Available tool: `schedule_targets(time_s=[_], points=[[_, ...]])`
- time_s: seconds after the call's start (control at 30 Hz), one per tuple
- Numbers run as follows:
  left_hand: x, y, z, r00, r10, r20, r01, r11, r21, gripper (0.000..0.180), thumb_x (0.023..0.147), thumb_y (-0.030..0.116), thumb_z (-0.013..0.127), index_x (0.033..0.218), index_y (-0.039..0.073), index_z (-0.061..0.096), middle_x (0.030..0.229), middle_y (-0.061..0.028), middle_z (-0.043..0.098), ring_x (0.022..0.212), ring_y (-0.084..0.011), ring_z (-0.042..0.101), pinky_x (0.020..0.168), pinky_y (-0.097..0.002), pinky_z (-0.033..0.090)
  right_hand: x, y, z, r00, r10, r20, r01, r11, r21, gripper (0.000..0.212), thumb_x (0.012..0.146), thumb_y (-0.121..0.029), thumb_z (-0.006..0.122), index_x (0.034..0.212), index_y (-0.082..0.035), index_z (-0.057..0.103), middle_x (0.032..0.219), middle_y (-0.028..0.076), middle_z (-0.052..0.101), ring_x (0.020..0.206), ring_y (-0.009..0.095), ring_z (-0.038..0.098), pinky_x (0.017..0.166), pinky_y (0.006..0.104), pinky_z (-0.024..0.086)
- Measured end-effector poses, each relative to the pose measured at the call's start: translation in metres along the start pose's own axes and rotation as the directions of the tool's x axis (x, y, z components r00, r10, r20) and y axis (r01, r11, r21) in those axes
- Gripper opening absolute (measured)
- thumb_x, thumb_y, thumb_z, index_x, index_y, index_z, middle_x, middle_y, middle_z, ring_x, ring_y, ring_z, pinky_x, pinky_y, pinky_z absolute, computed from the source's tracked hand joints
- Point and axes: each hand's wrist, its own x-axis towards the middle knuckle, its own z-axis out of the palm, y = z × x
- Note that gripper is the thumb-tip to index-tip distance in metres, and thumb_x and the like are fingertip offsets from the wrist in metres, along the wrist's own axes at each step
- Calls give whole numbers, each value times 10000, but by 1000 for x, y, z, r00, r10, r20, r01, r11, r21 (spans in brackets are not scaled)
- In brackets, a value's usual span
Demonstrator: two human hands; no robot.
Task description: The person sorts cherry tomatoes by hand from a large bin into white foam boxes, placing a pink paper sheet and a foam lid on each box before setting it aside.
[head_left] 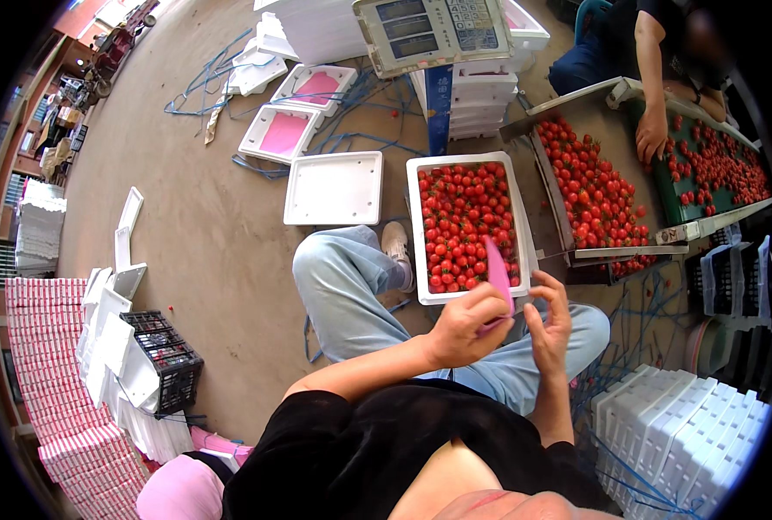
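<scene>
In my left hand point(470, 325) is a thin pink sheet point(497, 273), pinched at its lower end and standing nearly edge-on. My right hand point(549, 325) is beside it, thumb and fingers apart, with nothing visible in it. Just beyond both hands is a white foam box point(414, 227) filled with small red tomatoes point(464, 221). The upper part of the pink sheet overlaps the box's near right corner in view. A white foam lid point(334, 188) lies on the floor left of the box.
A scale display point(433, 35) on a blue post stands behind the box. To the right, a sorting tray point(594, 186) holds tomatoes, with another person's hand point(652, 134) over it. Pink-lined foam boxes point(289, 132), a black crate point(165, 360) and white stacked boxes point(676, 425) surround me.
</scene>
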Motion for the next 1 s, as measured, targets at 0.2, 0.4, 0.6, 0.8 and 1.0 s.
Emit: schedule_targets(time_s=[0.2, 0.4, 0.6, 0.8, 1.0], points=[[-14, -22, -34, 912, -307, -272, 122, 836, -535, 81, 870, -18, 585, 928, 28, 555, 1353, -196, 579, 1265, -254, 541, 1076, -379, 400, -42, 47, 63, 609, 585, 535, -723, 132, 678, 522, 1040, -428, 499, 1366, -21, 504, 1304, 154, 593, 1189, 273, 592, 985, 417, 490], [1, -33, -41, 860, -330, -390, 44, 809, -586, 122, 857, 7, 599, 939, 53, 522, 1294, -229, 597, 1233, -303, 568, 1072, -443, 435, -29, 36, 59, 597, 602, 530, -718, 106, 688, 419, 985, -234, 615, 1327, 0, 552, 1209, 147, 659, 1032, 213, 681, 889, 355, 568], [-17, -58, -82, 816, -575, -57, 528, 783, -329, 659, 795, 75, 809, 1340, -15, 452, 1291, -160, 573, 1142, -216, 618, 988, -328, 482, 28, 11, 30, 844, 464, 269, -533, 662, 527, 381, 864, 27, 667, 1235, -6, 585, 1102, 58, 657, 995, 110, 634, 897, 275, 521], [-18, -60, -81, 595, -801, 70, 671, 446, -593, 538, 833, -39, 738, 1320, -28, 510, 1190, -108, 637, 1015, -194, 672, 862, -332, 566, 75, 0, 9, 770, 285, 571, -489, 838, 241, 351, 902, -71, 678, 1236, -18, 588, 1103, 27, 637, 1029, 82, 585, 915, 253, 478], [-34, -71, -72, 672, -738, -65, 496, 513, -701, 322, 851, -82, 701, 1155, -6, 629, 1041, -59, 698, 937, -141, 680, 848, -286, 552, 194, 93, -84, 999, -40, 23, 46, 828, -559, 545, 884, -371, 706, 1321, -71, 579, 1364, 145, 552, 1268, 338, 524, 1089, 422, 416]])
